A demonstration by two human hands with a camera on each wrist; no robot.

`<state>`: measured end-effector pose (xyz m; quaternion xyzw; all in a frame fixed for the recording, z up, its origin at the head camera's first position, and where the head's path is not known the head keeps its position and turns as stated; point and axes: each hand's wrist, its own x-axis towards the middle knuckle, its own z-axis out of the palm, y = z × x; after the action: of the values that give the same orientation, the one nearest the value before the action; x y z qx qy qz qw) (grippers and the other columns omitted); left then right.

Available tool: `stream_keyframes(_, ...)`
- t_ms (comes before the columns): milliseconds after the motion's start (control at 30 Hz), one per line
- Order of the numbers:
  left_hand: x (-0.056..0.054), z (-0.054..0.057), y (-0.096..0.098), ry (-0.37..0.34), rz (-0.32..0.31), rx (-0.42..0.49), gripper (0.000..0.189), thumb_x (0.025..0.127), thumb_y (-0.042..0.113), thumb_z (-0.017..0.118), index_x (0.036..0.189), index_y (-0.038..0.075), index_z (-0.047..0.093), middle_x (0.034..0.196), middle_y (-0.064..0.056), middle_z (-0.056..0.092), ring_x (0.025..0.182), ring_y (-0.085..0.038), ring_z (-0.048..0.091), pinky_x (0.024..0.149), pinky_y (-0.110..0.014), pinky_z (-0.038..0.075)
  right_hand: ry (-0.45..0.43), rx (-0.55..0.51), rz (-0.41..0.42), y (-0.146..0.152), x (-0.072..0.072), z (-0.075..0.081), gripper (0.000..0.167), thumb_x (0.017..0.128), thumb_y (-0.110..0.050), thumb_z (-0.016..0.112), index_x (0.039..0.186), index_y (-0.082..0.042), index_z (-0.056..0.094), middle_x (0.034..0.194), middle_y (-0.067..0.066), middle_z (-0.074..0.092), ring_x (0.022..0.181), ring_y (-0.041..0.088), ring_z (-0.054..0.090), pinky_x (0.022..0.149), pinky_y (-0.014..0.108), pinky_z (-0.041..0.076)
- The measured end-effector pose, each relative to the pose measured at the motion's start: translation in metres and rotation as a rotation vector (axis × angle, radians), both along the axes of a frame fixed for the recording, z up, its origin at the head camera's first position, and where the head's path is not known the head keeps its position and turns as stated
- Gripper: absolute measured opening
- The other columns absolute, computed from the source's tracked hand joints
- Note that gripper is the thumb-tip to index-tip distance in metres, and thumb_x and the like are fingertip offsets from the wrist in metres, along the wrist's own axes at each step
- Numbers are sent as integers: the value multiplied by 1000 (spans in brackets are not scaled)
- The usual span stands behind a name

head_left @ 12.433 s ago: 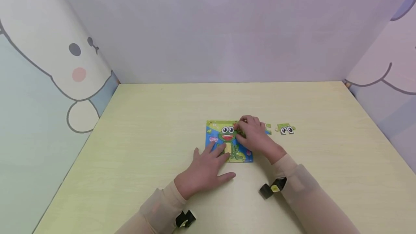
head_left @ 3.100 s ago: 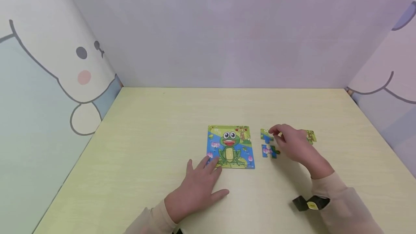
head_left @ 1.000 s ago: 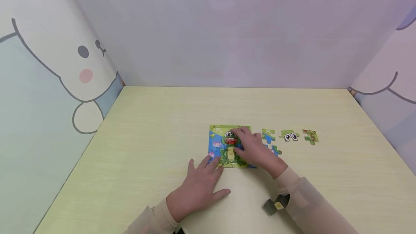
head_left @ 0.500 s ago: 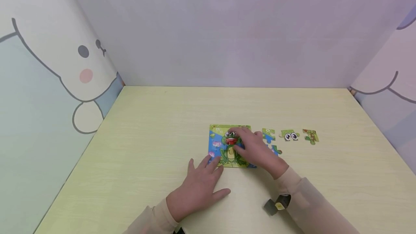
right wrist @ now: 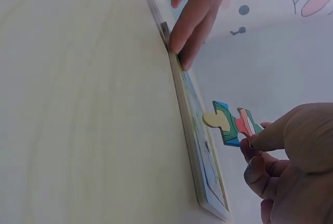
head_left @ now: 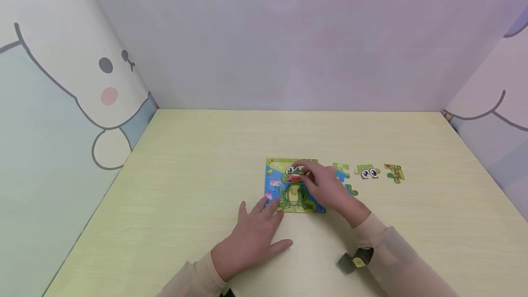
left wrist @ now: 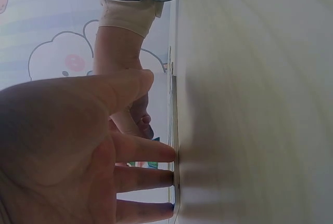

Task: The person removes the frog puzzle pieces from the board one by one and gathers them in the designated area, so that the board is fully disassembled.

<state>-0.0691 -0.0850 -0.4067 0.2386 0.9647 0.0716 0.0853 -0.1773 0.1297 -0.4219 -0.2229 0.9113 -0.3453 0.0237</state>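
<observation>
A square frog jigsaw board point(head_left: 273, 172) lies flat at the middle of the table. Over the printed frog, my right hand point(head_left: 327, 189) pinches a jigsaw piece point(head_left: 294, 178) between thumb and fingers. The right wrist view shows that jigsaw piece point(right wrist: 226, 126) held off the board point(right wrist: 191, 130), tilted, with red, green and cream parts and a round knob. My left hand point(head_left: 247, 244) rests with spread, straight fingers on the board's near left corner; in the left wrist view its fingertips point(left wrist: 169, 180) touch the board's edge.
Right of the board lie loose jigsaw pieces: a green-and-blue one point(head_left: 340, 171), one with two eyes point(head_left: 368, 172), and a red-and-green one point(head_left: 394, 173). Another piece point(head_left: 352, 190) is partly hidden behind my right hand. Walls close off the table's back and sides.
My right hand came from the loose pieces onto the board with a piece, then lifted and tilted it slightly. Since the first frame, more pieces lie at the right. My left hand slid nearer me.
</observation>
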Motion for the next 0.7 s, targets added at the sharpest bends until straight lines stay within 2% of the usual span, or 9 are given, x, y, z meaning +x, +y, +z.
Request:
stream_keyframes(100, 0, 0, 0, -5, 2, 4, 64, 98, 62, 61, 140, 14, 66, 160, -7, 51, 149, -37, 46, 104, -78, 39, -18, -16, -6, 9, 0, 5, 36, 104, -4, 60, 139, -11, 62, 105, 10, 74, 72, 12, 56, 68, 30, 48)
stream_keyframes(267, 0, 0, 0, -9, 5, 7, 64, 98, 62, 62, 140, 14, 66, 160, -8, 51, 149, -37, 46, 104, -79, 39, -28, -19, -34, 33, 1, 16, 36, 104, -3, 59, 139, -11, 63, 107, 11, 74, 80, 15, 58, 68, 30, 47)
stream_keyframes(300, 0, 0, 0, -9, 6, 8, 64, 98, 62, 62, 140, 14, 66, 160, -8, 51, 149, -37, 46, 104, -79, 39, -32, -28, -35, 39, 2, 18, 36, 104, -3, 59, 139, -11, 62, 107, 12, 74, 79, 16, 58, 61, 29, 48)
stream_keyframes(400, 0, 0, 0, -9, 6, 12, 64, 97, 62, 63, 140, 13, 66, 159, -8, 51, 149, -38, 46, 104, -79, 39, -33, -25, -30, 60, 4, 24, 36, 104, -1, 59, 140, -8, 61, 108, 16, 73, 76, 16, 57, 54, 28, 47)
stream_keyframes(567, 0, -1, -1, -6, 4, 22, 64, 98, 61, 62, 140, 13, 66, 159, -8, 52, 149, -38, 46, 104, -79, 39, -39, 56, -49, 99, 7, 29, 36, 104, -2, 60, 140, -7, 61, 107, 13, 72, 80, 15, 57, 56, 27, 46)
stream_keyframes(700, 1, -1, -1, -3, 2, 27, 64, 98, 61, 62, 140, 13, 65, 159, -9, 52, 149, -38, 46, 104, -79, 39, -81, 129, -67, 130, 7, 30, 37, 104, -4, 60, 141, -7, 60, 103, 8, 70, 82, 15, 55, 58, 26, 45)
